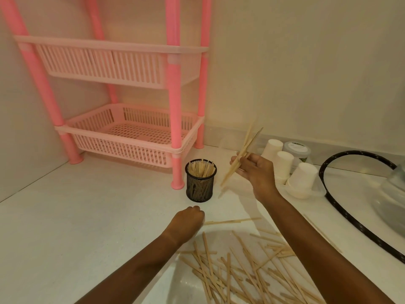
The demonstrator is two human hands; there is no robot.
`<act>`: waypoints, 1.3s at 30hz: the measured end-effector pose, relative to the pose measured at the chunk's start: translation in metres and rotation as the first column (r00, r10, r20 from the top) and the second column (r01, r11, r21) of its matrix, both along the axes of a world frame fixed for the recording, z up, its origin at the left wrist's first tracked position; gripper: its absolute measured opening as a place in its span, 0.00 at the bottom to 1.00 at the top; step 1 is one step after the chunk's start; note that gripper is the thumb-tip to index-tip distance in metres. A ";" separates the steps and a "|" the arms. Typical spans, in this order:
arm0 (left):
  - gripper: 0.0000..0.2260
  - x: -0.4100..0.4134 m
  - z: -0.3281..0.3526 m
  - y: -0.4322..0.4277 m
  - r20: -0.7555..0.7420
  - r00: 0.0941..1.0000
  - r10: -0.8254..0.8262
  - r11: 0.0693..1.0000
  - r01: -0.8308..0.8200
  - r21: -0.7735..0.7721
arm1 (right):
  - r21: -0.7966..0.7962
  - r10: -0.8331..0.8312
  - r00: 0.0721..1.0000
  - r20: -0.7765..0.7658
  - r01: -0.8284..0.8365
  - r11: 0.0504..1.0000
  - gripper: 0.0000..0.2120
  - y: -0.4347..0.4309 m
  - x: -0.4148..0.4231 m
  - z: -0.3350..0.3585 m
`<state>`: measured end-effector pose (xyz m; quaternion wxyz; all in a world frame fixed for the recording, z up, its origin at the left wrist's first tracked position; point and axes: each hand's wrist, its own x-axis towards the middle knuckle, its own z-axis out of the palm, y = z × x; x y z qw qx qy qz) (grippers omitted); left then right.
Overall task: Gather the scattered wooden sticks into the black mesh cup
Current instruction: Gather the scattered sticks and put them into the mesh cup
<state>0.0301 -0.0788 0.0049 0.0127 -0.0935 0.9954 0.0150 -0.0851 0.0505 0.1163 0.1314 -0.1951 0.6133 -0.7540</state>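
Right hand (255, 170) raised above the bench (92, 216), fingers clamped on a small bundle of wooden sticks (240, 156), blurred and tilted, upper ends toward the wall, lower ends pointing down just right of the black mesh cup (200, 183). Exact count in the bundle hard to make out. Cup upright near the foot of the pink rack (175, 106), already stuffed with sticks standing on end. Left hand (188, 219) curled into a loose fist, knuckles up, resting low in front of the cup; whether anything sits inside the fist cannot be told. Scattered sticks (241, 266) heaped crosswise on the bench between the forearms, partly covered by the right arm and cut off at the bottom edge. Three white paper cups (285, 165) upside down at right, a lidded jar (295, 149) half hidden behind them. Black curved band (341, 211) and a clear, indistinct object (394, 194) cut off at the right edge.
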 end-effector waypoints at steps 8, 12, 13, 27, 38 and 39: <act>0.10 0.003 0.001 -0.001 -0.042 0.999 -0.016 0.999 0.017 0.038 | -0.074 -0.079 0.995 -0.057 0.074 0.995 0.12 -0.052 -0.005 0.007; 0.11 0.003 0.000 -0.001 -0.035 0.999 -0.027 0.996 0.030 0.080 | 0.045 -0.095 0.985 -0.145 0.103 0.994 0.10 -0.068 0.001 -0.011; 0.11 0.002 -0.001 -0.001 -0.035 0.999 -0.028 0.996 0.031 0.085 | 0.069 -0.096 0.981 -0.166 0.108 0.992 0.09 -0.071 0.002 -0.018; 0.11 0.003 -0.005 -0.005 -0.034 0.999 -0.015 0.984 0.021 0.177 | 0.332 -0.100 0.929 -0.357 0.226 0.916 0.13 -0.079 0.004 -0.067; 0.11 0.005 -0.003 -0.006 -0.074 0.997 -0.014 0.979 0.029 0.203 | 0.250 -0.024 0.948 -0.318 0.108 0.962 0.23 -0.063 0.001 -0.061; 0.11 0.005 -0.002 -0.006 -0.079 0.997 -0.012 0.978 0.028 0.208 | 0.234 -0.024 0.943 -0.332 0.106 0.967 0.25 -0.062 0.000 -0.059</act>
